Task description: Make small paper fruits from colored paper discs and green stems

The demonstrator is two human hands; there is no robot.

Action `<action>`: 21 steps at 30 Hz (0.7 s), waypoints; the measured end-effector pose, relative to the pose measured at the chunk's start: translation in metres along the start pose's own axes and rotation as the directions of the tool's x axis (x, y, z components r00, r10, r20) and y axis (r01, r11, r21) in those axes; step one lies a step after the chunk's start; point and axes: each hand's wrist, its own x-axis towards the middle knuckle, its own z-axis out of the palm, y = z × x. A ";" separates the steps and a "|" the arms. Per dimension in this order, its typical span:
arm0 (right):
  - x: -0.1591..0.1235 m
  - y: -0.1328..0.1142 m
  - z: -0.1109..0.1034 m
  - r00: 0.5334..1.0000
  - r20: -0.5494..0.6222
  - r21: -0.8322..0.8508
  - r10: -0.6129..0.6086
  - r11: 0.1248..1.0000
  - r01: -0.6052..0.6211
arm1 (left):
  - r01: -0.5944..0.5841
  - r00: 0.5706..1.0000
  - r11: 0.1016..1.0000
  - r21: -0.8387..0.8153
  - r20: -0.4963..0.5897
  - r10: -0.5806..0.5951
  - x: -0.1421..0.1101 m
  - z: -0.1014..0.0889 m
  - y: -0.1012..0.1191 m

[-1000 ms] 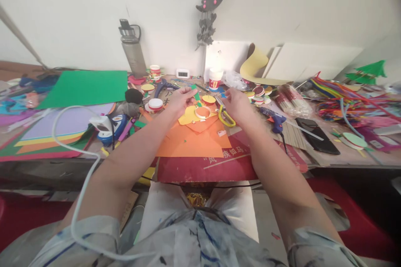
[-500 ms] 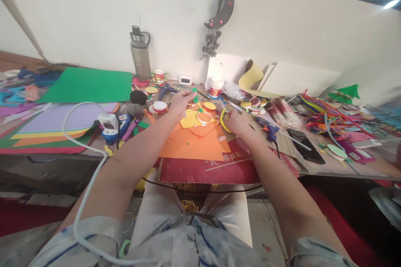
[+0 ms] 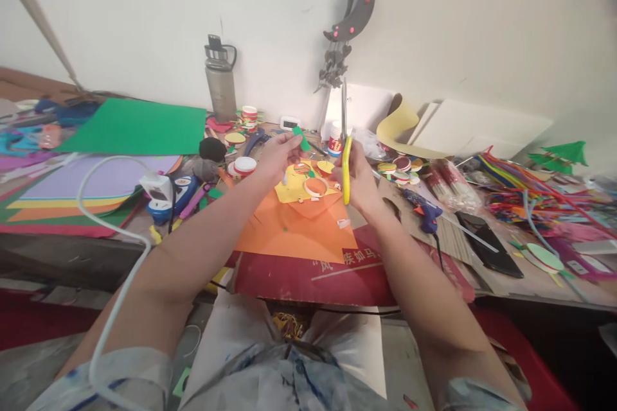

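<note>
Between the fingertips of my left hand (image 3: pixel 282 157) is a small green paper piece (image 3: pixel 301 139). My right hand (image 3: pixel 357 174) is closed around yellow-handled scissors (image 3: pixel 346 170), held upright with the blades pointing up. The two hands are apart, raised over the work area. Below them lie orange paper sheets (image 3: pixel 289 231) and a yellow paper piece (image 3: pixel 285 191) on a red board (image 3: pixel 289 279). A ring with an orange centre (image 3: pixel 316 187) rests on the yellow paper, with small scraps around it.
Coloured sheets (image 3: pixel 87 189) and a large green sheet (image 3: pixel 139 125) lie left. A grey bottle (image 3: pixel 222 87) stands at the wall. To the right are a blue glue gun (image 3: pixel 424 210), a phone (image 3: pixel 486 247) and colourful pipe cleaners (image 3: pixel 525 186). A white cable (image 3: pixel 130 282) crosses my left arm.
My right hand has lifted the yellow-handled scissors from the table, and they now stand upright in it. The green paper stays in my left hand, turned to a slant. The view has shifted slightly.
</note>
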 end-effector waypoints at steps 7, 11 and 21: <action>-0.018 0.010 0.004 0.987 0.119 0.128 0.104 0.985 -0.119 | -0.005 1.000 1.000 0.013 0.026 0.005 -0.007 0.007 0.009; -0.019 0.009 0.001 0.972 0.186 0.130 0.140 0.977 -0.166 | -0.013 1.000 1.000 0.015 0.026 0.013 -0.011 0.011 0.012; -0.024 -0.007 0.002 0.960 0.254 0.156 0.114 0.975 -0.157 | -0.022 0.998 1.000 0.009 0.060 0.021 -0.015 0.013 0.010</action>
